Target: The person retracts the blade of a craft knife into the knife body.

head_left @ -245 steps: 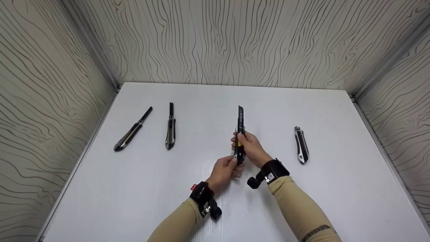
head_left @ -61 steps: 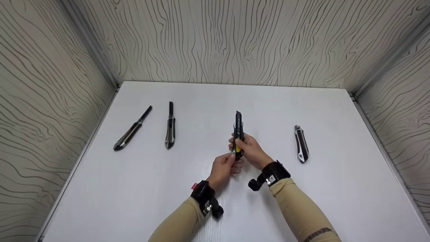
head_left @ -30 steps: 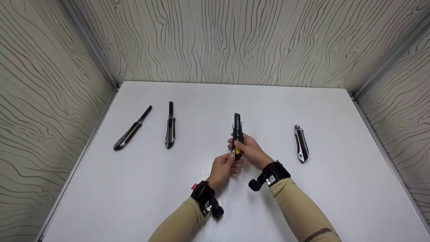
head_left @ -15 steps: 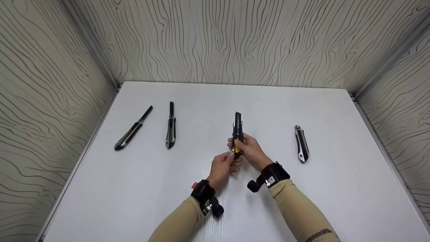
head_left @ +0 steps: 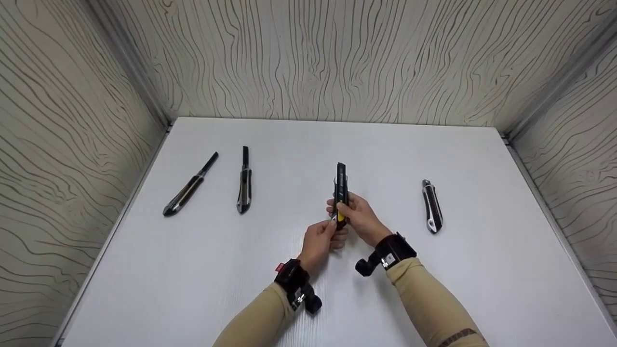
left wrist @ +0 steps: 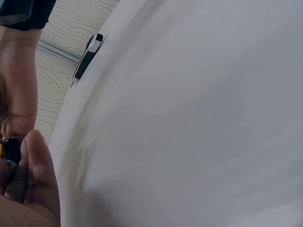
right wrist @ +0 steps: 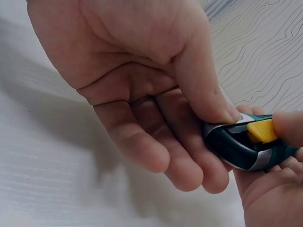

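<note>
A black utility knife (head_left: 341, 185) with a yellow slider (right wrist: 262, 131) is held between both hands above the table, tip pointing away. My right hand (head_left: 364, 219) grips the handle from the right, thumb against the slider. At the rear end, my left hand (head_left: 318, 243) pinches the knife between thumb and fingers. In the right wrist view, the left hand's thumb lies on the silver edge of the handle's end. A dark strip sticks out beyond the handle's front. Only the knife's rear end shows in the left wrist view, partly hidden by fingers.
Two similar knives with blades out, one slanted (head_left: 184, 195) and one straight (head_left: 245, 190), lie on the left of the white table (head_left: 193, 279). Another knife (head_left: 433, 207), with no long blade showing, lies right. Patterned panels (head_left: 308, 58) stand at the back and sides.
Since the oldest frame, the dark blade strip sticks out less, and the slider and right thumb sit nearer the knife's rear. Over the last second, the hands barely move.
</note>
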`<state>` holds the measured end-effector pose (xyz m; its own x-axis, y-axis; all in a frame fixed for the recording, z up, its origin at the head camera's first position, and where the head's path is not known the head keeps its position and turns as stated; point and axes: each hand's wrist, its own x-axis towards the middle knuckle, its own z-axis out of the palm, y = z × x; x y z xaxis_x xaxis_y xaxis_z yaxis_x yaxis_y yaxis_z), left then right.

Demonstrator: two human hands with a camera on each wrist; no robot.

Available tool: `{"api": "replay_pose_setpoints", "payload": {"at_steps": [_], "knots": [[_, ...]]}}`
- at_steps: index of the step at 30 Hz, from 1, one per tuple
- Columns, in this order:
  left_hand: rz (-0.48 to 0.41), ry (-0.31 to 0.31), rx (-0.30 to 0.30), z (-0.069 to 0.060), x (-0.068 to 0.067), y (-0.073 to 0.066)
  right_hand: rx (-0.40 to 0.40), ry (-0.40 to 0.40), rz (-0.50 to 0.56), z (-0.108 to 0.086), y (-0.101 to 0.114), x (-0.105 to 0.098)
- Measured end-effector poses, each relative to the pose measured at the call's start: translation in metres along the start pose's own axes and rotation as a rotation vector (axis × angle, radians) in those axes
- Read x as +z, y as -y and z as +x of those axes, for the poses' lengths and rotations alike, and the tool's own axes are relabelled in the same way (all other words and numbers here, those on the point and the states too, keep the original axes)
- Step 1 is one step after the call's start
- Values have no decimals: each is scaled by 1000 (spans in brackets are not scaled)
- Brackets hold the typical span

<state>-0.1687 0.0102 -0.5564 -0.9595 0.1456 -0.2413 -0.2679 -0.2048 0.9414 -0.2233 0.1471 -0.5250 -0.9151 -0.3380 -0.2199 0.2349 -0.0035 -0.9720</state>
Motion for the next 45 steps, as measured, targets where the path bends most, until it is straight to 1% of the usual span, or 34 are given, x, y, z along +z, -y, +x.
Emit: {"api": "replay_pose_setpoints", "payload": {"at_steps": [6, 11, 17, 23, 30, 34, 39, 45], "knots": [[-11, 2, 2, -2, 0, -1, 4, -3, 12, 0, -1, 1], [-29, 5, 8, -3, 0, -2, -3, 4, -4, 1, -3, 1], [-17, -3, -3, -3, 0, -3, -5, 3, -15, 1, -3, 1], [-38, -15, -19, -1, 1, -2, 13, -9, -30, 1, -1, 2], [-60, -26, -34, -1, 1, 0, 0, 22, -84, 1, -4, 0], [-69, -29, -42, -1, 1, 0, -7, 40, -83, 1, -4, 0], [-52, -11, -39, -2, 0, -1, -25, 52, -115, -1, -2, -1], [-33, 31, -31, -3, 1, -3, -47, 42, -200, -1, 3, -6]]}}
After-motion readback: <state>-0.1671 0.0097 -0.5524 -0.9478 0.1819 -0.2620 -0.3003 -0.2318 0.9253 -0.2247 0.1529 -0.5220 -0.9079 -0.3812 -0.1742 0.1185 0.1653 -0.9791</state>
